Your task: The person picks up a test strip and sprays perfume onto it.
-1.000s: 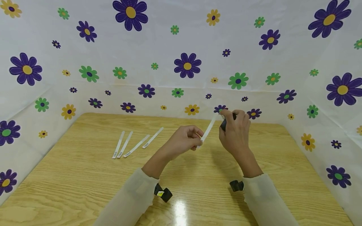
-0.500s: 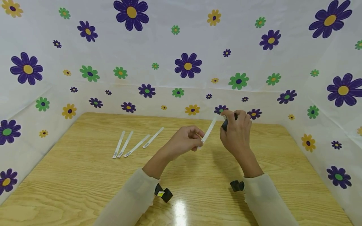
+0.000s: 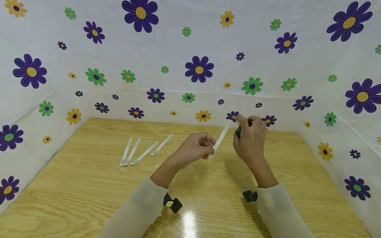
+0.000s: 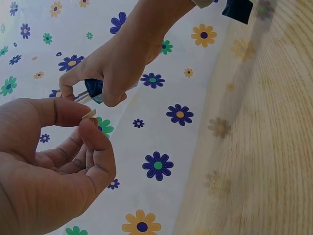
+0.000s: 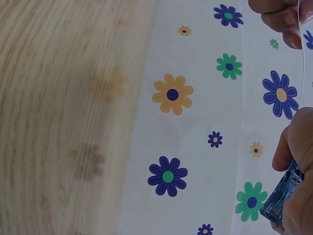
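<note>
Sleeves, pale, both forearms, rising from the near edge of the wooden table [image 3: 89, 198] toward its middle.

Left hand [image 3: 193, 148]: raised above the table centre, fingers curled, thumb and forefinger pinching the near end of a white paper strip [image 3: 219, 140]. Strip slants up and to the right, its far tip just beside the right hand.

Right hand [image 3: 250, 138]: held a little farther and to the right, wrist bent, fingers wrapped round a small dark blue bottle [image 3: 239, 131]; forefinger crooked over its top. Left wrist view shows the bottle's clear nozzle end close to the strip's tip; contact cannot be told.

Four more white strips [image 3: 144, 152]: lying flat on the table, left of the hands and well apart from them, fanned side by side.

Backdrop [image 3: 196, 69]: white sheet with purple, green and yellow flowers, far side and both flanks.

Change from a second ago: both hands keep the same grips and nearly the same places; the flat strips have not moved.
</note>
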Motion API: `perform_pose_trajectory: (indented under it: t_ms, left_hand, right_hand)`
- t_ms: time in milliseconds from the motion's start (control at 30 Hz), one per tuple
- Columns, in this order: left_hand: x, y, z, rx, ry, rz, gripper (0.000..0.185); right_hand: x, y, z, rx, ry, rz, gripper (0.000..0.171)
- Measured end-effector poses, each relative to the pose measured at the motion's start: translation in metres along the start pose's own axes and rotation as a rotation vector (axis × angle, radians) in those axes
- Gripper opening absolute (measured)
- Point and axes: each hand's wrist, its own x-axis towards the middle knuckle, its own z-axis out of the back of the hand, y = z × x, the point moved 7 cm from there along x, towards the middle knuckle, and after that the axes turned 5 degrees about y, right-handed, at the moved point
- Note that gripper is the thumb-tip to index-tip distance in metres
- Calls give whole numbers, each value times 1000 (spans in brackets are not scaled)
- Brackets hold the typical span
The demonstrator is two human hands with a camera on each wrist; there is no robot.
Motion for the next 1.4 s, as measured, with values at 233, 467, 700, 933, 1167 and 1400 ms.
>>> perform_pose_trajectory:
  t_ms: [233,467,700,933,1167,1400]
  left_hand:
    - [0,0,0,-2,5,0,19]
    - [0,-1,-1,1,23,1,19]
    - [0,0,-1,5,16,12,19]
    - [-1,1,-2,9,23,17,20]
    - [-1,1,-2,5,15,23,19]
    - [-1,2,-1,-9,19,25,20]
  right_hand:
    - [-1,0,0,12,-5,3,55]
    - [-1,1,-2,8,-4,3,55]
    - [-2,1,-2,7,-11,6,55]
    - [-2,2,-2,5,-4,4,56]
    - [-2,1,-3,6,9,-9,55]
    - [-1,-1,-3,3,9,-30,57]
